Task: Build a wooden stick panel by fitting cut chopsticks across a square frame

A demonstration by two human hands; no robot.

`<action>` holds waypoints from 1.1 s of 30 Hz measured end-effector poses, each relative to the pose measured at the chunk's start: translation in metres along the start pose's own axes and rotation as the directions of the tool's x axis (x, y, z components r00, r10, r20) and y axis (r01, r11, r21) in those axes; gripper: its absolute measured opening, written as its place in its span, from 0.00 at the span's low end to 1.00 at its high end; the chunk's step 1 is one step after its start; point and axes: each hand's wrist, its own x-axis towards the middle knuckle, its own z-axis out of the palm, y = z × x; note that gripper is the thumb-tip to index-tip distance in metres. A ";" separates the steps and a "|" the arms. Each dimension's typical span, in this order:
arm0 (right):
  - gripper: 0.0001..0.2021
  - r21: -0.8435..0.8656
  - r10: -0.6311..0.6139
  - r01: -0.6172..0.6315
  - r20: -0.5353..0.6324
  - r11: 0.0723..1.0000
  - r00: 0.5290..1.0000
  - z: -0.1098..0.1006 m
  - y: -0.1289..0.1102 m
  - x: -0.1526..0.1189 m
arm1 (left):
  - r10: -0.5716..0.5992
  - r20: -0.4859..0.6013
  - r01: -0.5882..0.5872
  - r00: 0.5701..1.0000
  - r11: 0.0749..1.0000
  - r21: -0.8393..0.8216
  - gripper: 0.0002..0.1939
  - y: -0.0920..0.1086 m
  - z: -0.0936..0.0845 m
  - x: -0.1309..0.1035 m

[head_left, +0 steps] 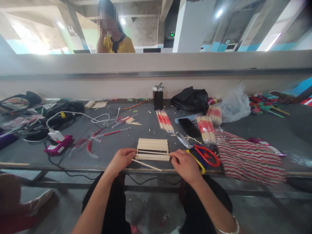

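A flat panel of pale wooden sticks (152, 143) laid side by side rests near the table's front edge. A dark gap crosses it, with a single wooden stick (152, 152) lying in the gap. My left hand (123, 160) is closed, thumb and fingertips pinched at the left end of that stick. At its right end, my right hand (184, 163) pinches too, fingers curled. One loose stick (147, 165) lies slantwise in front of the panel, close to my left fingers. Red-handled scissors (206, 155) lie beyond my right hand, blades pointing up and left.
Behind the panel are wrapped chopsticks (164, 121), a phone (188, 127) and a black container (158, 99). A striped cloth (248, 156) hangs over the edge at right. Cables and a purple box (59, 145) lie left. A person in yellow (126, 44) is beyond the partition.
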 end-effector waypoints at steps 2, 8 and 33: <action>0.13 -0.013 0.003 -0.003 0.006 1.000 1.000 0.001 -0.001 0.001 | 0.009 -0.002 -0.009 1.000 1.000 0.013 0.26 0.001 0.000 0.000; 0.13 -0.035 0.008 -0.007 0.017 0.999 1.000 0.002 -0.001 0.003 | 0.011 -0.005 -0.011 1.000 1.000 0.025 0.26 0.009 0.003 -0.007; 0.13 -0.021 0.036 -0.036 0.004 0.999 0.999 0.005 0.000 0.004 | -0.008 -0.026 0.007 1.000 1.000 -0.027 0.27 0.015 0.007 -0.010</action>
